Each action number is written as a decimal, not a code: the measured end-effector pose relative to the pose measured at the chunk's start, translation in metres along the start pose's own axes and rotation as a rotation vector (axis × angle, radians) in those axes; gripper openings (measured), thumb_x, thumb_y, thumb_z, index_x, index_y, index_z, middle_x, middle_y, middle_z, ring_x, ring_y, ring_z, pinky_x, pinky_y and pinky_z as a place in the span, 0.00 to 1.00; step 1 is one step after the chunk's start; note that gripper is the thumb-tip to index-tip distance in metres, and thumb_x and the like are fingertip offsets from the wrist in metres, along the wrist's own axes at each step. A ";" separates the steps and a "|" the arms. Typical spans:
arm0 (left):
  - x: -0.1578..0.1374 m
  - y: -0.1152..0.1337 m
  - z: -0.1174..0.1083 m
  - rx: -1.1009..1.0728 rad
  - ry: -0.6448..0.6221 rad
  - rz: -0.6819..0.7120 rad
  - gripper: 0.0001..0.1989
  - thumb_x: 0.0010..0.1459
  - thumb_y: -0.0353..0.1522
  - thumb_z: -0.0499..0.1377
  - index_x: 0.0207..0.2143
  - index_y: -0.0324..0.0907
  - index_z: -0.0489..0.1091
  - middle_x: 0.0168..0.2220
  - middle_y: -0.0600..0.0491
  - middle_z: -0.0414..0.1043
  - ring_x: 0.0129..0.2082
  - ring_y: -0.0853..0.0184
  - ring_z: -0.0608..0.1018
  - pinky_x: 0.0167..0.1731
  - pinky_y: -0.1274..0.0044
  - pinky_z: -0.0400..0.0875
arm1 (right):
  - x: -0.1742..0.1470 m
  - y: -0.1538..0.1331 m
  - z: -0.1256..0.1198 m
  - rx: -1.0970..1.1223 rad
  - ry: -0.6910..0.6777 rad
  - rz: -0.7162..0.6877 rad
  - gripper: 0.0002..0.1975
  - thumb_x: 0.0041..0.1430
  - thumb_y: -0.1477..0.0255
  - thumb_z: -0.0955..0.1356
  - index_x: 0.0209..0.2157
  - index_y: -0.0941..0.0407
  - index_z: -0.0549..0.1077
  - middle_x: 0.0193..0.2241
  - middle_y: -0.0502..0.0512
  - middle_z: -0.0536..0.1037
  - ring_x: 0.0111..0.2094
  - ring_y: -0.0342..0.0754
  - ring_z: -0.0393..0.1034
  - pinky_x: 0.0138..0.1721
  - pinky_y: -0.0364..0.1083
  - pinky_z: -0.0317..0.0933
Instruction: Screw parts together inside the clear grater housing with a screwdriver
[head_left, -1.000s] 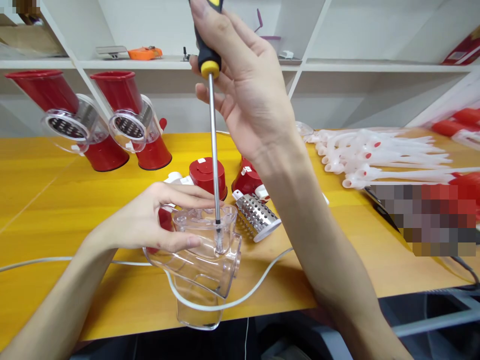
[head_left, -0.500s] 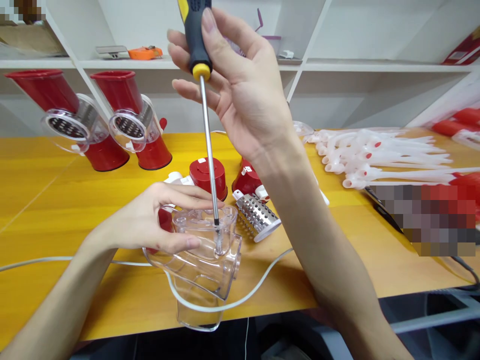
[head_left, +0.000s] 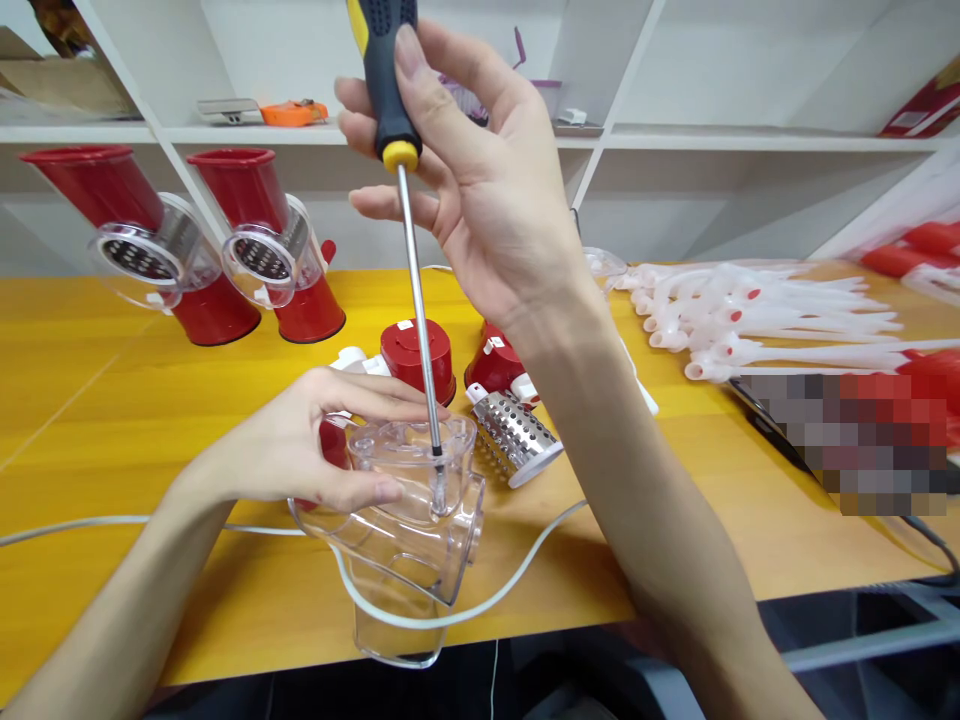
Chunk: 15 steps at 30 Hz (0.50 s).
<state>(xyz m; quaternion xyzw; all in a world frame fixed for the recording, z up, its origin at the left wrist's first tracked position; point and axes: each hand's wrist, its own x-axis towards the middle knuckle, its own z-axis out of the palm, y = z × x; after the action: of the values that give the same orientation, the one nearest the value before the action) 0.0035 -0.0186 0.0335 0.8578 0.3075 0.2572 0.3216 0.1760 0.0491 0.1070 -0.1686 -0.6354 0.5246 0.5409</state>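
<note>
gripping a screwdriver [head_left: 418, 300] by its black-and-yellow handle, the right hand [head_left: 502, 190] was raised above the yellow table [head_left: 90, 400], thumb against the near side, a lower finger loosely extended away from the handle. the shaft slanted down into the clear plastic housing [head_left: 390, 530], its dark tip at a narrow post inside the wall — whether it met a screw could not be told.

the left hand [head_left: 300, 440] was closed around the top of the housing, thumb on the near face, fingers across the far side. the housing was at the table's front edge, below the right hand, and a white cable [head_left: 409, 622] looped across its lower part.

just beyond it lay a metal grater drum [head_left: 517, 435], tilted, with a round red base [head_left: 416, 355] and a second red part [head_left: 491, 362] near it. two red-and-clear grinders [head_left: 244, 190] stood to the left at the back. a pile of white plastic pieces [head_left: 750, 310] lay on the right — and a white shelf unit [head_left: 750, 135] rose behind, an orange-handled tool [head_left: 292, 113] on its ledge.
</note>
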 end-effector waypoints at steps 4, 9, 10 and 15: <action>-0.001 -0.003 0.000 -0.016 -0.009 -0.014 0.25 0.54 0.42 0.70 0.50 0.37 0.80 0.52 0.42 0.82 0.51 0.58 0.84 0.55 0.70 0.77 | -0.002 0.000 0.000 0.002 -0.040 0.000 0.28 0.66 0.63 0.59 0.64 0.54 0.48 0.56 0.55 0.72 0.46 0.31 0.72 0.38 0.29 0.74; 0.001 0.000 0.000 -0.023 -0.006 0.005 0.25 0.52 0.41 0.71 0.49 0.36 0.81 0.51 0.40 0.82 0.51 0.55 0.84 0.54 0.68 0.78 | -0.003 0.000 -0.004 -0.010 -0.057 -0.073 0.25 0.66 0.62 0.61 0.60 0.55 0.50 0.54 0.53 0.72 0.46 0.30 0.72 0.39 0.31 0.75; 0.001 0.001 0.000 -0.021 -0.007 0.001 0.25 0.52 0.41 0.71 0.49 0.36 0.81 0.52 0.41 0.82 0.51 0.55 0.84 0.54 0.68 0.78 | -0.003 0.000 -0.005 -0.020 -0.059 -0.085 0.25 0.65 0.62 0.61 0.58 0.55 0.52 0.54 0.52 0.71 0.46 0.30 0.72 0.39 0.31 0.74; 0.002 0.002 -0.001 -0.011 -0.011 0.004 0.24 0.52 0.39 0.71 0.49 0.37 0.81 0.51 0.43 0.82 0.51 0.55 0.84 0.54 0.68 0.78 | -0.002 0.003 -0.013 -0.046 -0.088 -0.083 0.26 0.63 0.60 0.64 0.58 0.52 0.53 0.55 0.47 0.71 0.43 0.27 0.72 0.37 0.28 0.70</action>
<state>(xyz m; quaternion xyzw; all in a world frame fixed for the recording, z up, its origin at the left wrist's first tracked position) 0.0049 -0.0183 0.0359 0.8580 0.3026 0.2550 0.3275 0.1867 0.0549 0.1021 -0.1313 -0.6770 0.4936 0.5299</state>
